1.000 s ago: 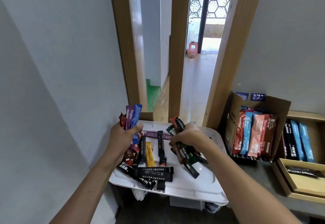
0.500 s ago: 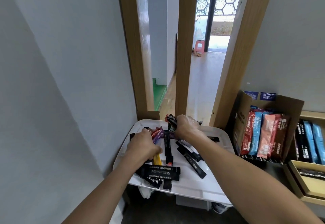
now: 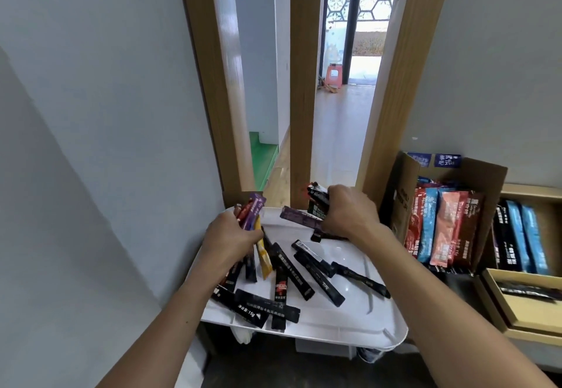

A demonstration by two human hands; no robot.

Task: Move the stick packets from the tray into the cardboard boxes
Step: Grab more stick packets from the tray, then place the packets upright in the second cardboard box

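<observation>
A white tray (image 3: 359, 323) by a doorway (image 3: 343, 132); left hand (image 3: 229, 243) and right hand (image 3: 346, 214) each clamp several stick packets (image 3: 319, 278); two cardboard boxes (image 3: 483, 180).

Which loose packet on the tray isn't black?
The yellow stick packet, lying just below the left hand on the white plastic tray. The other loose packets there, like the black stick packet, are dark.

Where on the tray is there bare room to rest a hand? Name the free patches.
The tray is bare along its near right, between the loose black packets and the front rim, and at its right edge past the right hand. The left half is crowded: packets pile under the left hand.
</observation>
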